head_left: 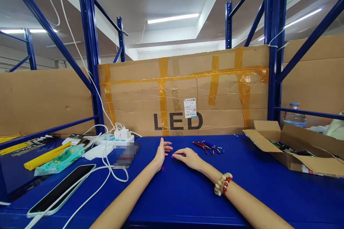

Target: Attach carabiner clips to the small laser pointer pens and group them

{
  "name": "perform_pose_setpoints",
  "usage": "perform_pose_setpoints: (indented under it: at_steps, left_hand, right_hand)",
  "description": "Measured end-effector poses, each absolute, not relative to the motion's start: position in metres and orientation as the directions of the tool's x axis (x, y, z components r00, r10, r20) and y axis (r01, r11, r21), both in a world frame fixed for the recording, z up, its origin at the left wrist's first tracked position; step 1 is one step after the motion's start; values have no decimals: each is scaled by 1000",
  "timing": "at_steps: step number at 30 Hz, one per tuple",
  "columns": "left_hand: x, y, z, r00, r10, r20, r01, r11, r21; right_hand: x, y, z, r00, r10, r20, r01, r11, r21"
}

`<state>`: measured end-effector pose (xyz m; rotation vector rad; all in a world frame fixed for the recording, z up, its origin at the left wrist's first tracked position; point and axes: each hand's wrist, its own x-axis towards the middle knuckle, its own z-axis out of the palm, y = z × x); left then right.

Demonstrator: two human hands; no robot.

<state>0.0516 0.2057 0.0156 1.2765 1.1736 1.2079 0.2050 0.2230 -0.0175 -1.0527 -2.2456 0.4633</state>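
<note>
My right hand (pixel 187 157) is closed in a pinch around a small keychain light (pixel 173 156), whose tip glows purple-pink toward the left. Most of its body is hidden by the fingers. My left hand (pixel 161 153) stands on edge just across from that tip, fingers stretched out and apart, holding nothing. A small red spot shows near the left wrist. Beyond my right hand lies a loose pile of slim red and blue metal keychain pieces with clips (pixel 209 147).
An open cardboard box (pixel 292 148) with small packed items stands at right. On the left are a phone (pixel 61 189), white cables, a power strip (pixel 123 136), a teal tissue pack (pixel 59 161) and a yellow roll (pixel 47 155). A large cardboard sheet (pixel 134 100) closes off the back.
</note>
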Motion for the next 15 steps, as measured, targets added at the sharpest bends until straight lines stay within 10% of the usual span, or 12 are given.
perform_pose_setpoints:
  at_steps: [15]
  left_hand:
    - [53,212,14,29,999,28,45,-30,999]
  right_hand:
    - [206,223,-18,-500,794,346,603,606,-520]
